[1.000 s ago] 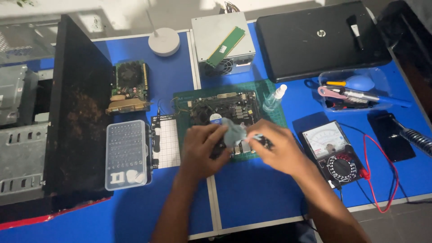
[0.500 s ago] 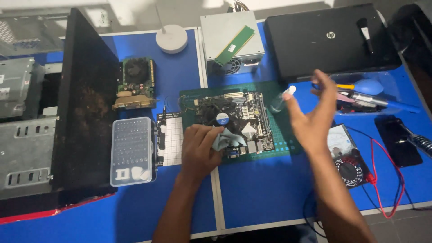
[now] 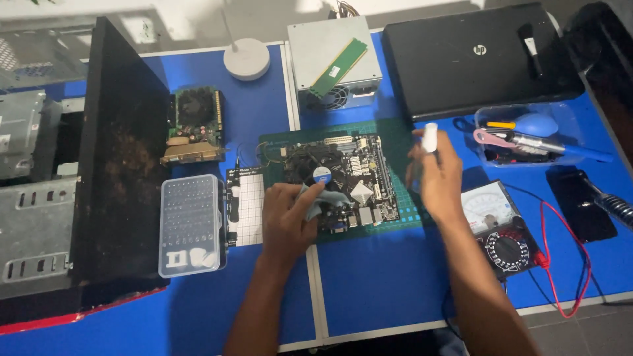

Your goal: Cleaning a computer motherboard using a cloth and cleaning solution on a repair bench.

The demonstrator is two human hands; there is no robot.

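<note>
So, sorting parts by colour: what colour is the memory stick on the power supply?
Green, the memory stick, clearest in the head view.

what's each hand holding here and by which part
Right hand grips a small white tube around its lower body. Left hand presses a crumpled grey cloth onto the motherboard.

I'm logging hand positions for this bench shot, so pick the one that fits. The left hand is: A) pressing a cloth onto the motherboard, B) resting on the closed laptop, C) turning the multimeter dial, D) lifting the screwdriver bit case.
A: the left hand presses a grey cloth on the motherboard, away from the bit case, laptop and multimeter.
</note>
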